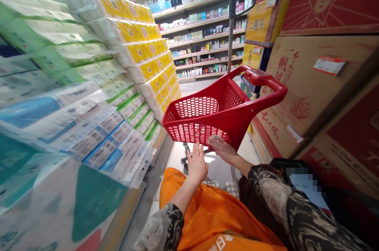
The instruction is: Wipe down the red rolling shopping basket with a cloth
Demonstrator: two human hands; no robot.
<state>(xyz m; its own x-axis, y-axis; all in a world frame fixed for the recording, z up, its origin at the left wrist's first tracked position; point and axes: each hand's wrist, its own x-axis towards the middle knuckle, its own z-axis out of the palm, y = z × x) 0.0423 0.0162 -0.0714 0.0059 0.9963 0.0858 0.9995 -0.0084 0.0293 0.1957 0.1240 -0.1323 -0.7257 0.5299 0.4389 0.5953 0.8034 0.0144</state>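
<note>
A red plastic shopping cart (237,115) stands tilted in the aisle just ahead of me, and its basket looks empty. My left hand (197,164) is raised below the basket's near end with the fingers stretched out and apart, holding nothing. My right hand (222,146) reaches to the underside of the basket's near end, fingers extended and slightly blurred, touching or almost touching the red mesh. Both forearms wear dark patterned sleeves. An orange apron or garment (207,211) covers my front below the hands.
Stacked packs of tissue and toilet paper (89,85) fill the shelves on the left. Large brown cardboard boxes (310,85) with red print stand piled on the right. Shelves of small goods (204,45) close the far end. A narrow strip of pale floor (219,172) runs under the cart.
</note>
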